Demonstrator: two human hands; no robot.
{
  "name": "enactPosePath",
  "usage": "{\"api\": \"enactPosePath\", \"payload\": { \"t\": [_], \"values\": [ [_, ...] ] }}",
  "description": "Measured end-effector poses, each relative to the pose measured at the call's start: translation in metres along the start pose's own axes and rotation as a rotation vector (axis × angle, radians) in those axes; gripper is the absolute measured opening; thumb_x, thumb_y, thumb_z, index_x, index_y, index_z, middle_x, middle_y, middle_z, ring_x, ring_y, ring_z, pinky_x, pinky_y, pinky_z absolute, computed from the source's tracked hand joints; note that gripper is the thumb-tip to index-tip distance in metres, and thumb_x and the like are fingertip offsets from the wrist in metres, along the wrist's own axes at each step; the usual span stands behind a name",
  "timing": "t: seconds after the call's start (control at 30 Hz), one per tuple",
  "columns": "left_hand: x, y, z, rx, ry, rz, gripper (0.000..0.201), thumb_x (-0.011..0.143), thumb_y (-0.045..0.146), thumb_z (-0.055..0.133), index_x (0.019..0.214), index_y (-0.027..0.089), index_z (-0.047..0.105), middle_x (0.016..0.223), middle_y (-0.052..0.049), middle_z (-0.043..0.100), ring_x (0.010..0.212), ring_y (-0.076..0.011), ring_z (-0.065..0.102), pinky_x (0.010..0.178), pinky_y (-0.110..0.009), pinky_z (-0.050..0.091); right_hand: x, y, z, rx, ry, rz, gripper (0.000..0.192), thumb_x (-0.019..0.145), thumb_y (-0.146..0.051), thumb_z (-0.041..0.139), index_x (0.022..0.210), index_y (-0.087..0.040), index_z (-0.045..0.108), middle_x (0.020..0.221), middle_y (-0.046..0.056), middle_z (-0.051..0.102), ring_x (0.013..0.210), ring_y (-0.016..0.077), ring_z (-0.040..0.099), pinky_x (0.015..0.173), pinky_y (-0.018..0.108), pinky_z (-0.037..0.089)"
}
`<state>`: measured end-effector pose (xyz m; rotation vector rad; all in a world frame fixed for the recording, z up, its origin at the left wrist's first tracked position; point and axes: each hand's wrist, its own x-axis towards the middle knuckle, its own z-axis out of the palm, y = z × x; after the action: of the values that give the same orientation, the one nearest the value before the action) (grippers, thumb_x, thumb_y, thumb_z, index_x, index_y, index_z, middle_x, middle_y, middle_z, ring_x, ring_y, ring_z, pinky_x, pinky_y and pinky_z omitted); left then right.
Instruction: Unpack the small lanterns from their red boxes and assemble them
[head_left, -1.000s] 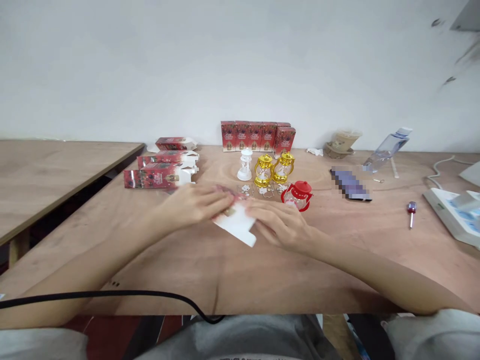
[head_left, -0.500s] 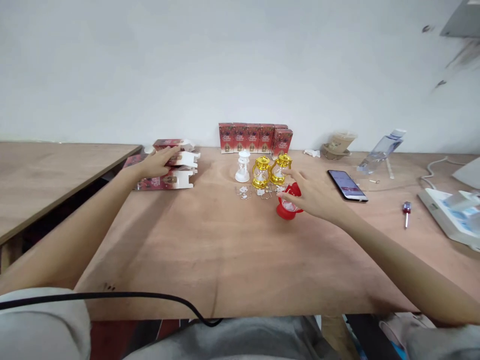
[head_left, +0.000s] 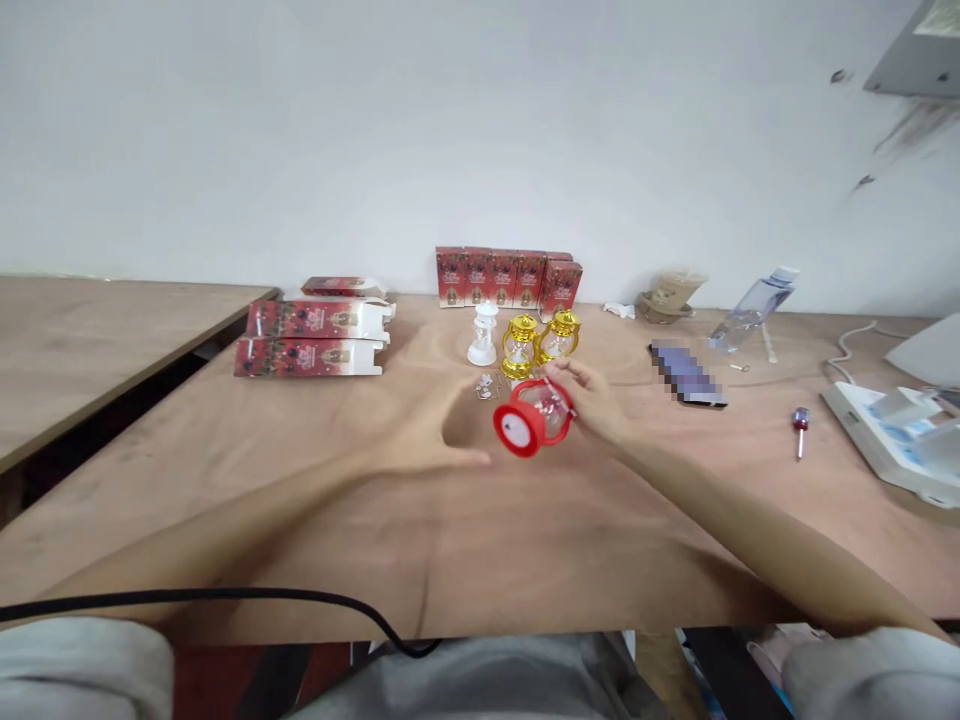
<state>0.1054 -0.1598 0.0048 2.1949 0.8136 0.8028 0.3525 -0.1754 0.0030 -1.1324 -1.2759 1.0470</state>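
Observation:
A small red lantern (head_left: 534, 416) is tilted in the air over the table, its round base turned toward me. My right hand (head_left: 589, 398) grips it by the top and side. To its left, my left hand (head_left: 427, 430) is open, blurred by motion, thumb and fingers apart and not touching the lantern. Behind them stand a white lantern (head_left: 483, 336) and two gold lanterns (head_left: 519, 346), upright. Small flat clear pieces (head_left: 487, 387) lie in front of these, partly hidden by the red lantern.
Open red boxes (head_left: 300, 356) lie at the left; several closed red boxes (head_left: 491, 277) stand by the wall. To the right are a phone (head_left: 686, 374), a cup (head_left: 675, 293), a leaning bottle (head_left: 754, 308), a screwdriver (head_left: 801, 432) and a power strip (head_left: 892, 440). A black cable (head_left: 300, 592) crosses the front.
My left hand has left the open boxes and come right toward the middle. My right hand has lifted the red lantern and tipped it, bringing it left.

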Motion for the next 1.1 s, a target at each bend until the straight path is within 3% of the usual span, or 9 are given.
{"api": "enactPosePath", "payload": {
  "t": [0.07, 0.17, 0.3, 0.37, 0.5, 0.63, 0.73, 0.87, 1.1],
  "values": [
    [-0.009, 0.012, 0.036, -0.356, -0.119, -0.11, 0.084, 0.059, 0.04, 0.08, 0.131, 0.022, 0.041, 0.132, -0.013, 0.051, 0.12, -0.0309, 0.052, 0.097, -0.045, 0.046, -0.008, 0.007, 0.014, -0.028, -0.014, -0.08, 0.04, 0.068, -0.054, 0.068, 0.084, -0.021, 0.052, 0.07, -0.003, 0.059, 0.059, 0.0097, 0.053, 0.056, 0.024, 0.044],
    [-0.012, 0.019, 0.058, -0.699, -0.212, -0.263, 0.076, 0.065, 0.039, 0.075, 0.129, 0.019, 0.039, 0.104, -0.01, 0.065, 0.085, -0.0226, 0.066, 0.074, -0.037, 0.054, -0.022, 0.017, 0.028, -0.129, 0.073, -0.243, 0.031, 0.076, -0.046, 0.064, 0.088, -0.023, 0.049, 0.084, -0.001, 0.059, 0.073, 0.0122, 0.057, 0.067, 0.027, 0.048],
    [-0.007, 0.012, 0.058, -0.67, -0.02, -0.3, 0.062, 0.061, 0.033, 0.078, 0.112, 0.018, 0.048, 0.102, -0.006, 0.063, 0.084, -0.0184, 0.063, 0.07, -0.029, 0.052, -0.04, 0.028, 0.032, -0.404, 0.307, -0.473, 0.022, 0.084, -0.038, 0.057, 0.096, -0.022, 0.049, 0.095, 0.005, 0.052, 0.088, 0.0167, 0.053, 0.077, 0.034, 0.048],
    [-0.006, 0.007, 0.058, -0.632, 0.065, -0.265, 0.06, 0.059, 0.031, 0.078, 0.11, 0.018, 0.048, 0.105, -0.005, 0.061, 0.092, -0.019, 0.061, 0.075, -0.028, 0.051, -0.047, 0.032, 0.031, -0.557, 0.316, -0.615, 0.028, 0.083, -0.035, 0.058, 0.106, -0.021, 0.049, 0.097, 0.006, 0.051, 0.089, 0.0187, 0.05, 0.079, 0.037, 0.047],
    [-0.008, 0.006, 0.062, -0.577, 0.11, -0.217, 0.056, 0.062, 0.03, 0.075, 0.108, 0.017, 0.045, 0.104, -0.004, 0.059, 0.094, -0.0184, 0.059, 0.083, -0.029, 0.049, -0.056, 0.034, 0.031, -0.693, 0.299, -0.783, 0.04, 0.08, -0.033, 0.062, 0.115, -0.021, 0.047, 0.101, 0.009, 0.05, 0.095, 0.0221, 0.048, 0.08, 0.04, 0.047],
    [-0.009, 0.009, 0.064, -0.538, 0.113, -0.206, 0.054, 0.064, 0.03, 0.072, 0.108, 0.017, 0.044, 0.105, -0.004, 0.058, 0.095, -0.0183, 0.058, 0.087, -0.03, 0.047, -0.058, 0.034, 0.033, -0.763, 0.28, -0.804, 0.03, 0.082, -0.035, 0.061, 0.106, -0.021, 0.052, 0.098, 0.008, 0.051, 0.096, 0.0221, 0.049, 0.08, 0.038, 0.044],
    [-0.009, 0.01, 0.063, -0.51, 0.129, -0.182, 0.055, 0.064, 0.03, 0.072, 0.109, 0.017, 0.043, 0.106, -0.005, 0.058, 0.097, -0.0189, 0.057, 0.089, -0.031, 0.046, -0.059, 0.033, 0.034, -0.869, 0.217, -0.825, 0.012, 0.086, -0.032, 0.057, 0.087, -0.021, 0.056, 0.082, 0.004, 0.055, 0.082, 0.0184, 0.049, 0.074, 0.034, 0.037],
    [-0.007, 0.009, 0.062, -0.451, 0.177, -0.155, 0.052, 0.063, 0.028, 0.071, 0.107, 0.017, 0.046, 0.105, -0.005, 0.059, 0.098, -0.0205, 0.057, 0.09, -0.033, 0.045, -0.06, 0.032, 0.034, -0.98, 0.162, -0.873, 0.019, 0.088, -0.032, 0.054, 0.072, -0.022, 0.052, 0.067, 0.0, 0.057, 0.069, 0.0164, 0.044, 0.067, 0.031, 0.028],
    [-0.006, 0.003, 0.062, -0.456, 0.238, -0.159, 0.051, 0.062, 0.027, 0.071, 0.106, 0.018, 0.047, 0.108, -0.005, 0.059, 0.101, -0.0213, 0.057, 0.09, -0.032, 0.044, -0.058, 0.036, 0.034, -0.861, 0.161, -0.725, 0.02, 0.085, -0.042, 0.058, 0.081, -0.022, 0.056, 0.077, 0.003, 0.061, 0.074, 0.0195, 0.05, 0.07, 0.034, 0.031]
  ]
}}
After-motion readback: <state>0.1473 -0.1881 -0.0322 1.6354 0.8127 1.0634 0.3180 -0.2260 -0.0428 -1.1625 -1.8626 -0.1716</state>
